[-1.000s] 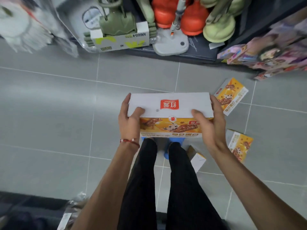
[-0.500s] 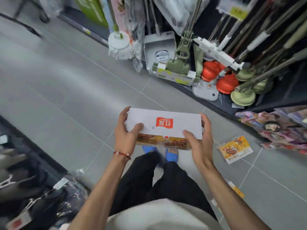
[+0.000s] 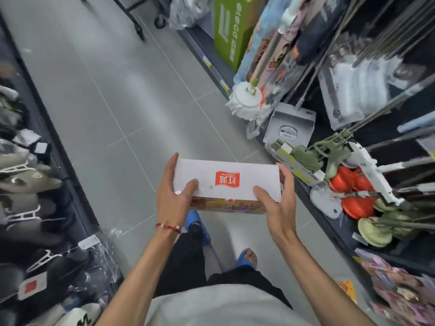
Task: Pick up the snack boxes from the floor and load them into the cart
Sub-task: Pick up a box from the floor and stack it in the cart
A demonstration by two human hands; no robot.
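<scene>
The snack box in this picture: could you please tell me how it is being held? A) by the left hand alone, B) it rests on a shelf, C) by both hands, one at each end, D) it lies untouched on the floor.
C: the left hand and the right hand each hold one end of the snack box.

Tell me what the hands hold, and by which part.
A snack box, by its two short ends: left hand at the left end, right hand at the right, thumbs on top.

white mop [image 3: 244, 100], green carton [image 3: 231, 31], red plungers [image 3: 353, 191]
</scene>
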